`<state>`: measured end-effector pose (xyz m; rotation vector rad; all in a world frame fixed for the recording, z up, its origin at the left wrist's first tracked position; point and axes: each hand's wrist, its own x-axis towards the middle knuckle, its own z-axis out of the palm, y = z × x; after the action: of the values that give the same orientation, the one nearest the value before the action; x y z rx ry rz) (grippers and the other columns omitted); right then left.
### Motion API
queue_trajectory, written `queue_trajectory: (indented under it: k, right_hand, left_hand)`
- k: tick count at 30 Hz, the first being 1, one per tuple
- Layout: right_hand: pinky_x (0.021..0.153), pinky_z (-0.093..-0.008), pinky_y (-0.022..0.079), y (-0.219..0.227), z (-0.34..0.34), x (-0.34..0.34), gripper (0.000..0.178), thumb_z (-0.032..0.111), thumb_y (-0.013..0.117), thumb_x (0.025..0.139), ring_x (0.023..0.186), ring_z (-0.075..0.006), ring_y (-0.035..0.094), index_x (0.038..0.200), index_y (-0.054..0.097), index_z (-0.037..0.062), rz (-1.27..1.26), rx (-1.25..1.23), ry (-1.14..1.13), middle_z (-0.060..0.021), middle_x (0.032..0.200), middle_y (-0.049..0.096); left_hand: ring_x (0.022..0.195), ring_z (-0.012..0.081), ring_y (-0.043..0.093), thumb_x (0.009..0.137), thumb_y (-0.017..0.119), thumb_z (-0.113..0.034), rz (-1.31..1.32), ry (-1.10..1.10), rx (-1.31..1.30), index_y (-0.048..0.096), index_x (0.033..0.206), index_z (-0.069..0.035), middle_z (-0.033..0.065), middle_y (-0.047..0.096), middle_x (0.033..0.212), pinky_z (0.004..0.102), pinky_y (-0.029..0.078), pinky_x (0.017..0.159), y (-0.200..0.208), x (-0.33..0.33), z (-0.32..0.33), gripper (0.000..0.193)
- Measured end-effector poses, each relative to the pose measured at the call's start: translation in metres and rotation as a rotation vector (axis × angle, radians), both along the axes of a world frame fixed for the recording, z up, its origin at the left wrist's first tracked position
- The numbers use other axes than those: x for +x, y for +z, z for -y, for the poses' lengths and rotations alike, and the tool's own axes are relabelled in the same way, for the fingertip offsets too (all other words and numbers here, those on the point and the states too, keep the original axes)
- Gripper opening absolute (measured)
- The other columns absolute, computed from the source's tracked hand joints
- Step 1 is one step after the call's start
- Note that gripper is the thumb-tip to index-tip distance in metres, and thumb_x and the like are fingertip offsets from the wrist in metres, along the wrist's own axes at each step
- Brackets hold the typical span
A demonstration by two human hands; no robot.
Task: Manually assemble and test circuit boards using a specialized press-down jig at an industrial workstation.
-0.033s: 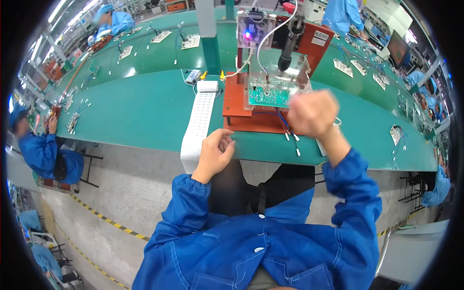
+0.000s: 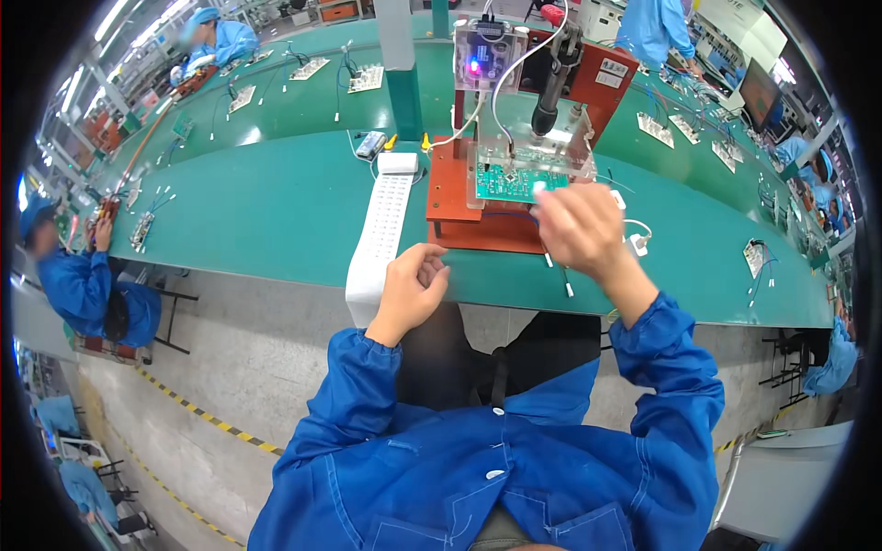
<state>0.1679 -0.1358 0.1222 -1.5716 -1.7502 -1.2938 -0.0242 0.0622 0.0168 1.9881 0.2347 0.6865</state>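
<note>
A green circuit board (image 2: 507,185) sits in the test fixture (image 2: 452,213), which has an orange-red base and a clear plate. My right hand (image 2: 581,230) is at the board's front right corner with its fingers curled together. A small white spot shows at its fingertips; I cannot make out what it is. Wires with white connectors (image 2: 570,290) hang below the board, partly behind that hand. Near the table's front edge, my left hand (image 2: 412,286) is loosely curled, thumb apart from the fingers, holding nothing. It is beside a long strip of white labels (image 2: 378,225).
A black-handled toggle clamp (image 2: 546,119) and a clear box with lit lights (image 2: 490,57) rise above the fixture. A white plug (image 2: 637,243) with its cable lies right of my right hand. More wired boards (image 2: 755,259) lie along the green table (image 2: 248,211). Other people work nearby.
My right hand has moved slightly left and its fingers have come to the board's front corner. The white plug beside it now shows. My left hand stays in place.
</note>
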Motion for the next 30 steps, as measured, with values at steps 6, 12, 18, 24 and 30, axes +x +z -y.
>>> queue_trajectory:
  k: [6,12,18,24,30]
  right_hand:
    - [0.072,-0.0418,0.056,-0.026,0.0,0.005,0.041,-0.007,0.07,0.076,0.085,-0.0314,0.07,0.116,0.065,-0.0005,-0.16,-0.081,-0.062,-0.013,0.094,0.071]
    - [0.071,-0.0375,0.056,0.004,0.017,-0.017,0.043,-0.011,0.069,0.077,0.079,-0.0269,0.07,0.119,0.065,-0.002,-0.155,0.051,0.07,-0.0135,0.088,0.071]
    - [0.071,-0.0267,0.053,0.04,0.041,-0.06,0.046,-0.01,0.066,0.084,0.075,-0.0147,0.066,0.129,0.062,-0.0002,-1.147,-0.225,0.103,-0.0103,0.082,0.071]
    - [0.075,-0.0255,0.054,-0.053,0.03,-0.035,0.039,-0.007,0.065,0.087,0.088,-0.0124,0.069,0.126,0.062,-0.002,-1.724,-0.53,0.122,-0.0081,0.095,0.072]
    - [0.081,-0.0276,0.054,-0.072,0.038,-0.034,0.033,-0.001,0.07,0.086,0.094,-0.0152,0.069,0.119,0.067,-0.0014,-1.633,-0.363,-0.004,-0.0107,0.105,0.072]
  left_hand:
    - [0.061,0.008,0.056,0.084,0.068,-0.003,0.021,-0.039,-0.021,0.066,0.102,0.004,0.006,0.065,0.079,0.0236,0.046,0.056,-0.004,0.0,-0.005,0.02]
    - [0.065,0.0168,0.062,0.08,0.069,0.0,0.223,0.17,0.174,0.065,0.106,0.001,0.008,0.068,0.084,0.0279,0.05,0.06,-0.006,-0.02,0.012,0.027]
    - [0.132,0.0435,0.049,0.063,0.09,-0.016,0.37,0.162,0.712,0.046,0.142,-0.001,0.0199,0.051,0.139,0.0514,0.042,0.109,0.017,-0.044,0.038,0.091]
    - [0.14,0.0366,0.045,0.05,0.094,-0.031,0.083,-0.221,0.71,0.045,0.147,-0.005,0.0144,0.048,0.15,0.0556,0.038,0.114,0.015,-0.013,0.035,0.111]
    - [0.134,0.0335,0.054,0.059,0.09,-0.041,0.013,-0.329,0.641,0.053,0.14,-0.004,0.0155,0.061,0.136,0.0526,0.04,0.113,0.007,0.004,0.028,0.097]
